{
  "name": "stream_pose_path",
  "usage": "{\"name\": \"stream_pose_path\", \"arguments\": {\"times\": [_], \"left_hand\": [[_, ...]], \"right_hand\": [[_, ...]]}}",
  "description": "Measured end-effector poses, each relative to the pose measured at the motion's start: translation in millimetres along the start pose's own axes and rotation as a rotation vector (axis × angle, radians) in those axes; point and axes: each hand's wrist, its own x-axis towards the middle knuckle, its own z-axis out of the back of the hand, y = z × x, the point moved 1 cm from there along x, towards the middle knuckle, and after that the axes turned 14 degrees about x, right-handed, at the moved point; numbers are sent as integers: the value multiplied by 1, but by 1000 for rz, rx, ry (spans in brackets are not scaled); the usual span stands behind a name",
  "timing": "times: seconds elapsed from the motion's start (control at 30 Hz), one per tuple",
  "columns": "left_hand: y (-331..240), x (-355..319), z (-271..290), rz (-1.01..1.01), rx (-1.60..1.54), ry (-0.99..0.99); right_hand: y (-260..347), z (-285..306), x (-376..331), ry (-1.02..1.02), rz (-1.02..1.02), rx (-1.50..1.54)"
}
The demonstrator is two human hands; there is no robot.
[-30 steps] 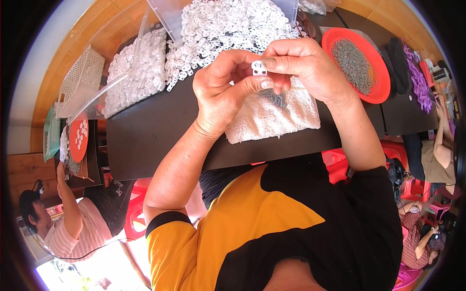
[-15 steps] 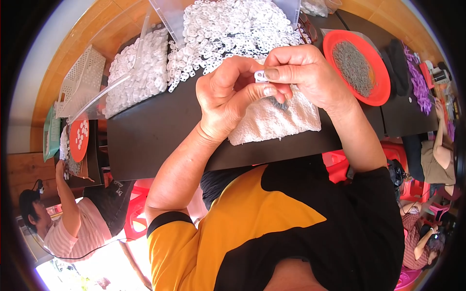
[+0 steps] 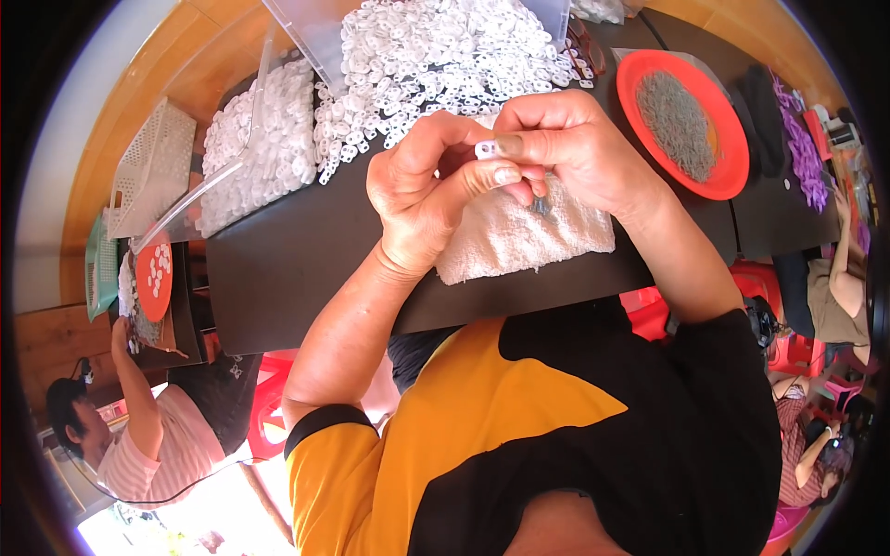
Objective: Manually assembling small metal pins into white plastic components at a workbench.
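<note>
Above the cream terry cloth: a small oblong white plastic piece is sitting between fingertips.
Left hand: is pinching narrowly around it.
Right hand: is gripping its right end.
Beyond: similar white pieces are lying heaped.

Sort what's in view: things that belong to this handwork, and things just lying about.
Likely in use:
- small white piece, in left hand and right hand
- loose white pieces
- pale cloth
- grey parts in red dish

Apparently lying about:
- purple items
- white basket
- green basket
</note>
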Motion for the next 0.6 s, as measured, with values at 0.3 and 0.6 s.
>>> {"name": "stream_pose_path", "arguments": {"times": [0.3,0.6], "left_hand": [[8,-1,3,-19,122,-68],[-46,31,73,107,224,-625]], "right_hand": [[4,7,0,-28,67,-120],[0,53,7,-214,391,-1335]]}}
